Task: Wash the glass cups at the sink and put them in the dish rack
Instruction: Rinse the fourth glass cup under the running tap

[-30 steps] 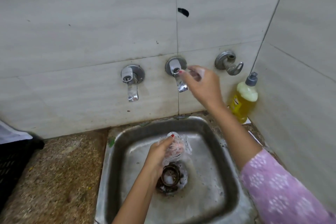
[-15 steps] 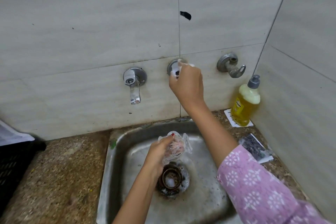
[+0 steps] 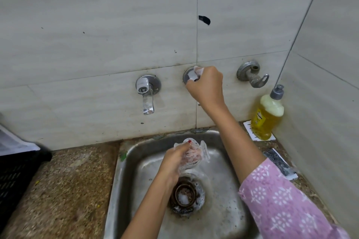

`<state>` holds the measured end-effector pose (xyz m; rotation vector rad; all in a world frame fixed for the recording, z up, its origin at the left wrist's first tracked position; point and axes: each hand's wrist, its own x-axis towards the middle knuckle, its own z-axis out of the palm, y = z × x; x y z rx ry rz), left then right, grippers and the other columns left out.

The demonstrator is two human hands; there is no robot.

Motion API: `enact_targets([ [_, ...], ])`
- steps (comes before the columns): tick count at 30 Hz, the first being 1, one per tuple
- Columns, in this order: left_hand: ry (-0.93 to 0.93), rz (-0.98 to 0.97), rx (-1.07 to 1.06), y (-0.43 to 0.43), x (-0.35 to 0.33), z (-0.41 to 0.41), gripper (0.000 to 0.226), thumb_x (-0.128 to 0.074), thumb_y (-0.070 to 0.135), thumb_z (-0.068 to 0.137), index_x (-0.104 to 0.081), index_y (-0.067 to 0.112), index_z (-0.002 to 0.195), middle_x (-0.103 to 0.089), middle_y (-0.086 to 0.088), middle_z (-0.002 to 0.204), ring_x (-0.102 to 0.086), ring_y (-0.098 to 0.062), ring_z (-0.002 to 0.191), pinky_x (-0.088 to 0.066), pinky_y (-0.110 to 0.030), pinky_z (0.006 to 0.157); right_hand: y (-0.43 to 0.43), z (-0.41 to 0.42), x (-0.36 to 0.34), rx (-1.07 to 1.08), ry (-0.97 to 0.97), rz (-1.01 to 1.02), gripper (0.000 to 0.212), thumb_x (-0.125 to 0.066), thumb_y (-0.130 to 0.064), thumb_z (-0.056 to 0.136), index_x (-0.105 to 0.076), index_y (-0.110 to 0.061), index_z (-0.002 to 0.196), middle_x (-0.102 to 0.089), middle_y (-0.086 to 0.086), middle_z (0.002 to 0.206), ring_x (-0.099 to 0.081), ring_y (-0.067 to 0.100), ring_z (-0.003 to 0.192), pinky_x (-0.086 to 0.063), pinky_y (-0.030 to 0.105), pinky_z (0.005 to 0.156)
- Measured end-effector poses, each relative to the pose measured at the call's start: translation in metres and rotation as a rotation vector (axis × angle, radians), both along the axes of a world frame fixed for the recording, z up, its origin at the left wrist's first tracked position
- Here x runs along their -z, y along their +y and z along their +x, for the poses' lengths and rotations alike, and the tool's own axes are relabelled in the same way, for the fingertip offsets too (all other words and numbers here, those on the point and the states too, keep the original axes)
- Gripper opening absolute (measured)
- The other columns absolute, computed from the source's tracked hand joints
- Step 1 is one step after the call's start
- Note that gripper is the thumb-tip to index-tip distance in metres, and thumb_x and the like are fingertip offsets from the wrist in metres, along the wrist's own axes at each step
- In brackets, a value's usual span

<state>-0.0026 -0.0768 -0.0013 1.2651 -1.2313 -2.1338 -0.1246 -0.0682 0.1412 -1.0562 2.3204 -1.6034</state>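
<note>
My left hand (image 3: 174, 161) grips a clear glass cup (image 3: 194, 154) over the steel sink (image 3: 126, 170), with my fingers inside it and its handle pointing right. The cup hangs tilted just above the soapy drain (image 3: 186, 194). My right hand (image 3: 206, 85) is raised to the wall and its fingers curl round the middle tap (image 3: 189, 76), hiding the tap's spout. No water stream is visible. A black dish rack (image 3: 15, 176) sits at the left edge, partly out of view.
A second tap (image 3: 146, 93) is on the wall left of the middle one, and an angle valve (image 3: 252, 74) is to the right. A yellow dish soap bottle (image 3: 267, 116) stands in the right corner. A scrub pad (image 3: 279, 163) lies on the speckled counter.
My right hand has closed over the middle tap and turned over it. The camera has moved closer. My left hand still holds the cup in the same place.
</note>
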Motion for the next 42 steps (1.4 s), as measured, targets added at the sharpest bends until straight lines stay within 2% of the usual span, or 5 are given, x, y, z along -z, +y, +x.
enact_targets([
  [9, 0.103, 0.001, -0.025, -0.017, -0.017, -0.017, 0.029, -0.060, 0.019, 0.089, -0.065, -0.004, 0.105, -0.068, -0.020, 0.098, -0.066, -0.028, 0.085, -0.051, -0.036, 0.081, 0.007, -0.053, -0.037, -0.355, -0.282, 0.279, 0.034, -0.065, 0.004, 0.081, -0.067, -0.008, 0.113, -0.066, 0.022, 0.089, -0.042, 0.013, 0.052, -0.039, 0.023, 0.051],
  [13, 0.162, 0.031, -0.037, -0.020, -0.022, -0.028, 0.030, -0.062, 0.024, 0.087, -0.066, 0.000, 0.103, -0.069, -0.015, 0.091, -0.066, -0.025, 0.081, -0.053, -0.032, 0.075, -0.003, -0.079, -0.046, -0.560, -0.288, 0.438, 0.027, -0.062, 0.004, 0.083, -0.074, -0.018, 0.073, -0.067, 0.013, 0.107, -0.042, 0.008, 0.046, -0.033, 0.024, 0.052],
  [19, 0.222, 0.062, -0.040, -0.027, -0.025, -0.040, 0.022, -0.062, 0.028, 0.086, -0.069, 0.007, 0.090, -0.072, -0.006, 0.071, -0.069, -0.016, 0.060, -0.053, -0.024, 0.058, -0.016, -0.101, -0.047, -0.747, -0.253, 0.564, 0.031, -0.056, 0.003, 0.088, -0.067, -0.021, 0.103, -0.048, 0.005, 0.082, -0.038, 0.008, 0.052, -0.034, 0.022, 0.051],
  [30, 0.332, 0.183, -0.157, -0.041, -0.011, -0.047, 0.009, -0.064, 0.017, 0.084, -0.068, 0.010, 0.081, -0.071, -0.004, 0.065, -0.068, -0.015, 0.054, -0.054, -0.026, 0.057, 0.052, -0.037, 0.060, -0.070, -0.503, -0.131, 0.031, -0.067, -0.019, 0.082, -0.059, -0.024, 0.111, -0.063, 0.000, 0.101, -0.059, 0.013, 0.085, -0.052, 0.026, 0.069],
  [42, 0.311, 0.337, -0.041, -0.047, -0.012, -0.056, 0.038, -0.056, 0.036, 0.086, -0.074, 0.002, 0.081, -0.071, -0.014, 0.081, -0.068, -0.027, 0.070, -0.052, -0.036, 0.074, 0.031, 0.011, 0.112, -0.215, -1.401, -0.306, 0.035, -0.064, -0.027, 0.077, -0.065, -0.007, 0.105, -0.069, 0.014, 0.095, -0.067, 0.027, 0.079, -0.055, 0.036, 0.068],
])
